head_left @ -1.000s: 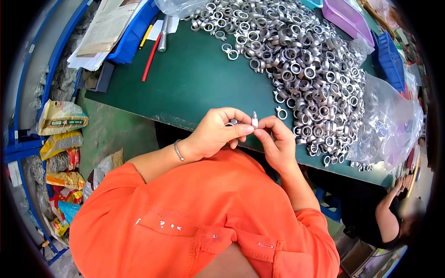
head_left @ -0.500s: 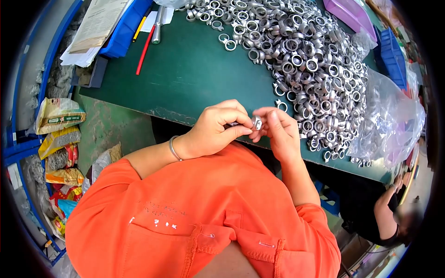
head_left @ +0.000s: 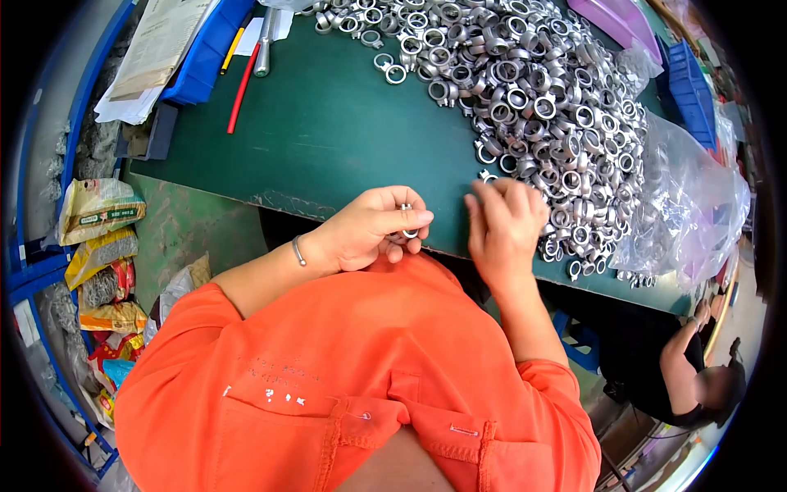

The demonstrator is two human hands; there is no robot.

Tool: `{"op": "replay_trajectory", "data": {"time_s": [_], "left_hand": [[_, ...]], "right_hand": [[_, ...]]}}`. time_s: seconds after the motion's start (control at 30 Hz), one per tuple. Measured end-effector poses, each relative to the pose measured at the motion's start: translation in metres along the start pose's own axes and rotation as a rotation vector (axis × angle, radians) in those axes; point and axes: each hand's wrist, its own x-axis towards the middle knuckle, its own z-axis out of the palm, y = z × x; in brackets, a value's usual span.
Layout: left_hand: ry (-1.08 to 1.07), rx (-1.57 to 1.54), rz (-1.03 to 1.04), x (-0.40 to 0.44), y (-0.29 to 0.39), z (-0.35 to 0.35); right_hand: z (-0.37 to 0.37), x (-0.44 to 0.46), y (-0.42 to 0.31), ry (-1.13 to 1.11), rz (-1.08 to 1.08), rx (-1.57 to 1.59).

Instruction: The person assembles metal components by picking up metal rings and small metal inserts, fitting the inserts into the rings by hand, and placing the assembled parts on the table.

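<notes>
My left hand (head_left: 373,225) is closed around a small silver metal ring (head_left: 409,233); the thumb lies over it and the fingers hide much of it. Just above the table's front edge, my right hand (head_left: 508,225) has its thumb apart from its bent fingers, and I see nothing in it. Its fingertips are beside a loose metal ring (head_left: 486,176) at the near side of a large heap of similar metal rings (head_left: 537,107). Whether they touch that ring is hard to tell.
The rings lie on a green table (head_left: 328,131). A red pen (head_left: 238,94), a metal-handled tool (head_left: 263,53) and a blue bin (head_left: 199,61) are at the left. A clear plastic bag (head_left: 689,197) lies right of the heap. Another person (head_left: 680,369) is at the lower right.
My hands were together at a metal piece; now they are apart. The right hand has moved to the heap's near edge, while the left keeps a ring. The view has shifted slightly.
</notes>
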Motion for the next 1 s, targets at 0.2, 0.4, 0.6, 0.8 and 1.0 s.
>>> {"op": "replay_trajectory", "data": {"time_s": [0.2, 0.4, 0.6, 0.8, 1.0], "left_hand": [[0.119, 0.118, 0.111, -0.003, 0.004, 0.009], [0.151, 0.141, 0.135, -0.006, 0.006, 0.007], [0.114, 0.232, 0.102, -0.003, 0.008, 0.011], [0.157, 0.202, 0.158, 0.002, 0.004, 0.014], [0.123, 0.087, 0.189, -0.001, 0.002, 0.007]], "right_hand": [[0.001, 0.002, 0.004, -0.091, 0.037, -0.156], [-0.016, 0.002, 0.005, -0.11, 0.105, -0.168], [-0.015, -0.003, 0.014, -0.233, 0.071, -0.237], [-0.004, 0.002, -0.006, -0.147, 0.038, 0.6], [0.009, -0.004, -0.015, -0.009, 0.242, 1.121]]}}
